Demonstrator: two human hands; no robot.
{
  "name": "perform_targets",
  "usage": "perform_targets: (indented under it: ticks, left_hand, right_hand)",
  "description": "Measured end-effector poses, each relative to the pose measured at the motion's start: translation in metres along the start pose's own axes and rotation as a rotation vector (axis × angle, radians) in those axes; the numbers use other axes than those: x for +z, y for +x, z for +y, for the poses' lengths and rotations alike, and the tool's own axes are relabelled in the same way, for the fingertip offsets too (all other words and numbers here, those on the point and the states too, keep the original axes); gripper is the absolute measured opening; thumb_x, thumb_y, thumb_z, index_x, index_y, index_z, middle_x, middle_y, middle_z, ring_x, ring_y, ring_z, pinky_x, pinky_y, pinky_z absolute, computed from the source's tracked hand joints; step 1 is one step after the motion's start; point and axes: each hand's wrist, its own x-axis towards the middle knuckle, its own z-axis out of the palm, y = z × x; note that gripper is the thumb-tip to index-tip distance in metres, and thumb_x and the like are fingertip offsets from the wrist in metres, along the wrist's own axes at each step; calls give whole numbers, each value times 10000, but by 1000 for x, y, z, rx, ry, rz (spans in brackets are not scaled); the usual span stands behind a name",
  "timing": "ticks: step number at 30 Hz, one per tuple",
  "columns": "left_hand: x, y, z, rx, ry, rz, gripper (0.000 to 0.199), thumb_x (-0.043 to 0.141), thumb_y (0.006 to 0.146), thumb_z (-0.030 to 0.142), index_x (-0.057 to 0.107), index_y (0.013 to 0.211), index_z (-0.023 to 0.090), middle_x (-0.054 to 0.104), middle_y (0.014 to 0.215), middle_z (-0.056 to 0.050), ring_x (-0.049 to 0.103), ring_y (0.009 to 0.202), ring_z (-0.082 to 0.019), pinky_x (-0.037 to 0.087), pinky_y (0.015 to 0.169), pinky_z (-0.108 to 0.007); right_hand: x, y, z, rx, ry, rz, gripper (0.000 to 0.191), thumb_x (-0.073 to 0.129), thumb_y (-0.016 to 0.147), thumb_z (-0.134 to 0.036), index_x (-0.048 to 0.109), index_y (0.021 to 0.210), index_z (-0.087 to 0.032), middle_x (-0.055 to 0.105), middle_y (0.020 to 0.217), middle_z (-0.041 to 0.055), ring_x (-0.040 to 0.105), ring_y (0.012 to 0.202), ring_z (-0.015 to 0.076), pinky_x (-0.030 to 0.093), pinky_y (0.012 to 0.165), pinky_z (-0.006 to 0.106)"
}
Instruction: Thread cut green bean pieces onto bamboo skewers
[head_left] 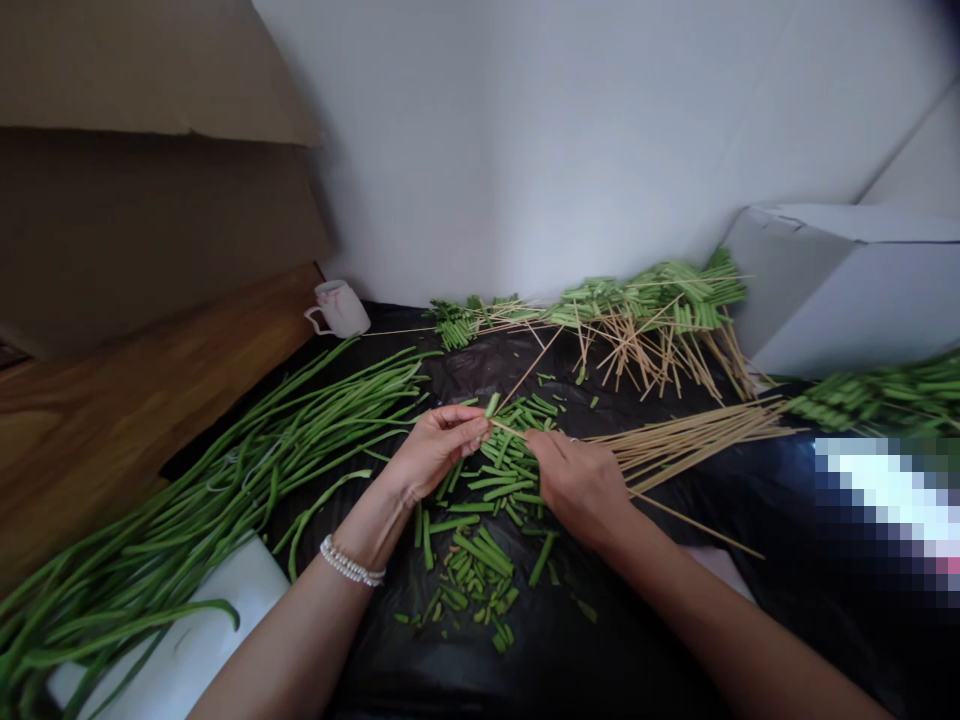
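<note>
The person's left hand [435, 450] and right hand [577, 490] work together above a black plastic sheet [637, 640]. The left fingers [469, 428] are closed in a tight pinch around a short green bean piece [493, 404], which stands almost upright, its top end pointing away from the person. A thin wooden skewer [510, 429] lies nearly level between the hands, its long axis tilted slightly down to the right. One end meets the left pinch, and the right fingertips [534, 442] appear closed on the other end, though the hand hides part of it.

A long heap of loaded skewers [637, 310] lies along the wall, and another bunch [885, 395] sits at the right edge, so a good amount looks done. Much remains: a big spread of whole long beans [225, 470] on the left, a scatter of cut bean pieces [472, 560] between the forearms, and a fan of bare skewers [690, 435] beside the right hand. A white mug [339, 310] stands at the back, and a beaded bracelet [351, 562] circles the left wrist
</note>
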Motion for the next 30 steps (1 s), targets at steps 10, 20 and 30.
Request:
perform_targets:
  ticks: [10, 20, 30]
  left_hand:
    - [4, -2, -3, -25, 14, -45, 238, 858, 563, 215, 712, 723, 115, 679, 665, -25, 605, 620, -90, 465, 629, -205]
    - [7, -1, -13, -32, 65, -100, 230, 848, 577, 232, 731, 748, 133, 696, 707, -34, 600, 633, -99, 444, 624, -216]
    - [8, -2, -11, 8, 116, -117, 206, 832, 608, 232, 736, 766, 143, 684, 682, -22, 585, 616, -88, 430, 604, -198]
  right_hand:
    - [0, 0, 1, -51, -3, 74, 230, 437, 893, -106, 629, 1017, -132, 632, 741, 23, 530, 663, 127, 343, 608, 267]
    - [3, 0, -3, -70, 14, 52, 215, 424, 907, -119, 629, 970, -143, 635, 761, 27, 514, 642, 121, 345, 596, 263]
    - [2, 3, -3, -74, -4, 45, 216, 442, 909, -143, 615, 1039, -135, 617, 725, 13, 512, 605, 125, 315, 565, 275]
